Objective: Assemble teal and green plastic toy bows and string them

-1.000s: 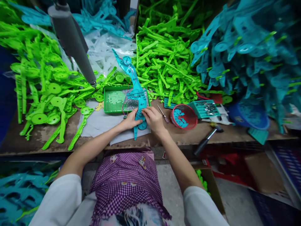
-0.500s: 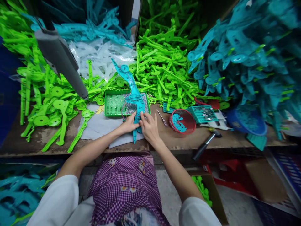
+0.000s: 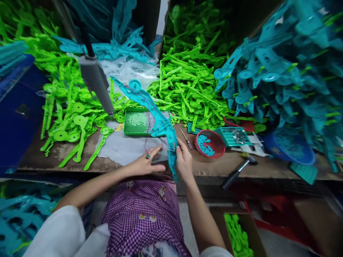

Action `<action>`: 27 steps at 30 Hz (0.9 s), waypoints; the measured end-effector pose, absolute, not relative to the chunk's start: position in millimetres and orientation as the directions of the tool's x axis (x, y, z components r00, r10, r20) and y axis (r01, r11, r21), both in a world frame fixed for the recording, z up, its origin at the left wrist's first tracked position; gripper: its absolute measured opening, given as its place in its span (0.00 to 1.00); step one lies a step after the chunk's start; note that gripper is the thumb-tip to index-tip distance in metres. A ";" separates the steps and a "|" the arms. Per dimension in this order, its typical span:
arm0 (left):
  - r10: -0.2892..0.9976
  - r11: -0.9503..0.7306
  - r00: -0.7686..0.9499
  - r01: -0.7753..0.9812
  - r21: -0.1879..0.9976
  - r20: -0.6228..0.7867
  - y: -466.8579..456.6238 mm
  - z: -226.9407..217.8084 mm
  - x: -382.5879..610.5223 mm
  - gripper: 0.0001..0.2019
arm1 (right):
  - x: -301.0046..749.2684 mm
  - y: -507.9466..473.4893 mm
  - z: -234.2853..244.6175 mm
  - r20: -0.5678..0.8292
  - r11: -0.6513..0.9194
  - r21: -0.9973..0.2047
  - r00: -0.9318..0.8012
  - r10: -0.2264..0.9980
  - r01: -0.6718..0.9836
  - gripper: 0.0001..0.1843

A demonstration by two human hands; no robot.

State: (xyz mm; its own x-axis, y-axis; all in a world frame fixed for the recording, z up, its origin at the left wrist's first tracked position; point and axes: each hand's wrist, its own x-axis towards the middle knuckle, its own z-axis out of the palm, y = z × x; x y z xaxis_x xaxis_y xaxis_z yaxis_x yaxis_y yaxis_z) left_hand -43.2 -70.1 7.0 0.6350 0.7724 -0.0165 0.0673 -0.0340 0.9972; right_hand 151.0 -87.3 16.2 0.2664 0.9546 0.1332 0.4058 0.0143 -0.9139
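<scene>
Head view: right hand [image 3: 184, 160] pinching blue part [image 3: 161, 124] toward near end, part slanting far left above green tray [image 3: 134, 123]. Left hand [image 3: 146, 162] spread, seemingly empty, beside wire end [image 3: 147, 156]. Likely step: positioning part; next move calls for steady right grip, wire unsnagged.

A worn brown wooden workbench [image 3: 205, 168] carries a sprawling heap of lime-green plastic arms with round discs [image 3: 78, 107], a pale gray sheet [image 3: 115, 147], a green perforated rectangular plastic tray [image 3: 133, 123], a slim screwdriver [image 3: 189, 143], a round red plastic basket [image 3: 218, 145] and a black-handled metal hammer [image 3: 238, 171], its grip jutting past the edge.
</scene>
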 end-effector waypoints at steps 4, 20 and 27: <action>0.774 0.399 0.583 -0.149 0.905 -0.245 -124.3 5.1 -83.3 0.43 | 194.6 -107.2 11.8 0.011 -0.078 -0.911 0.214 0.977 0.405 0.21; 0.876 0.208 0.421 0.113 0.972 -0.236 -47.8 5.0 -65.9 0.27 | 220.5 -92.8 18.0 0.024 0.088 -0.789 -0.112 0.993 0.608 0.21; 1.000 0.020 -0.024 0.127 0.992 -0.017 -111.3 32.2 -130.2 0.18 | 215.5 -71.7 -1.5 0.050 0.208 -0.714 -0.247 0.968 0.669 0.22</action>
